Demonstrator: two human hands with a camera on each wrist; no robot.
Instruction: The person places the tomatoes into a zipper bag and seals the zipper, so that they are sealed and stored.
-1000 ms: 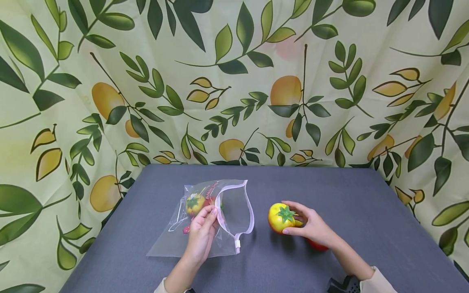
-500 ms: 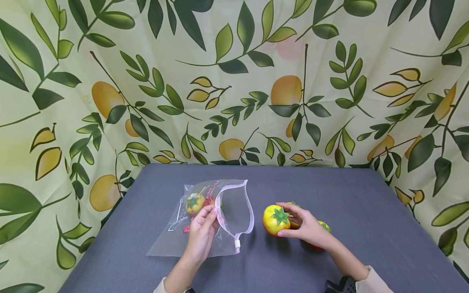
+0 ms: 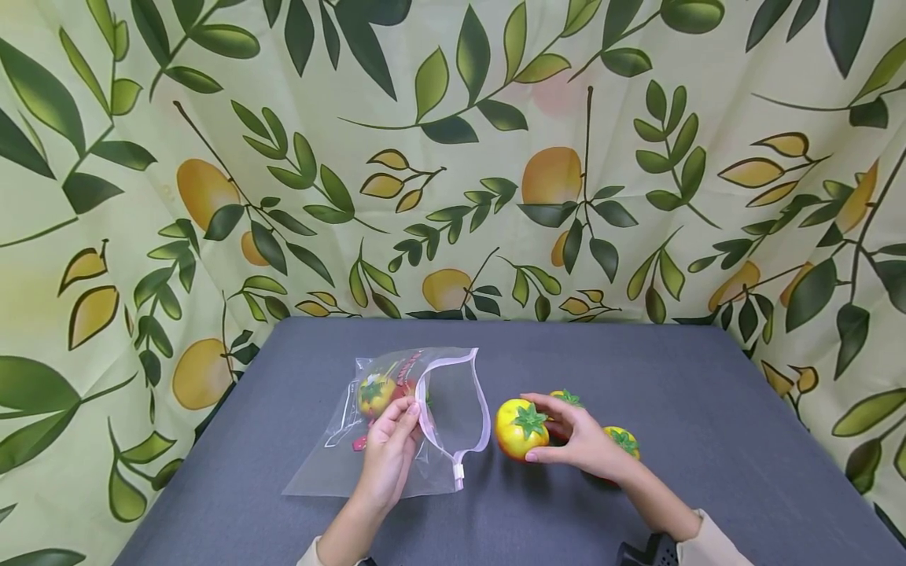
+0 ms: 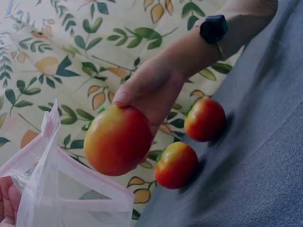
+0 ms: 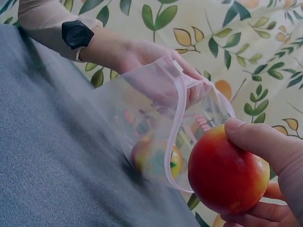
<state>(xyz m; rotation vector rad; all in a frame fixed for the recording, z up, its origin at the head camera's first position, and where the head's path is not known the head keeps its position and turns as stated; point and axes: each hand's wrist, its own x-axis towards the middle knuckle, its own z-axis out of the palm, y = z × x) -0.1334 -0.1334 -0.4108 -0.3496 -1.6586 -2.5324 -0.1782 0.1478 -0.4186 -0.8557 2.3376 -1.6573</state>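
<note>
1. On the grey surface [image 3: 637, 369], a clear zip bag [image 3: 425, 417] with a pink-white zipper edge lies left of centre, its mouth open toward the right.
2. Inside the bag, near its far left corner, sits one yellow-red toy tomato [image 3: 375, 393]; the right wrist view shows it resting behind the plastic.
3. At the bag's mouth, the left hand [image 3: 389, 456] pinches the upper zipper edge between thumb and fingers and holds it lifted off the lower layer.
4. Just right of the bag's opening, the right hand [image 3: 580, 444] has its fingers and thumb curled round a larger toy tomato [image 3: 520, 428], yellow on top with a green calyx and red underneath.
5. Seen from the left wrist, this held tomato is clear of the surface and close to the bag's rim, though not inside it.
6. Behind and beside the right hand, two smaller tomatoes rest on the surface: one [image 3: 566, 399] at the far side of the fingers, the other [image 3: 621, 442] by the wrist.
7. Around the surface hangs a leaf-and-lemon printed cloth [image 3: 453, 157].
8. Each wrist carries a black device [image 5: 78, 34].
</note>
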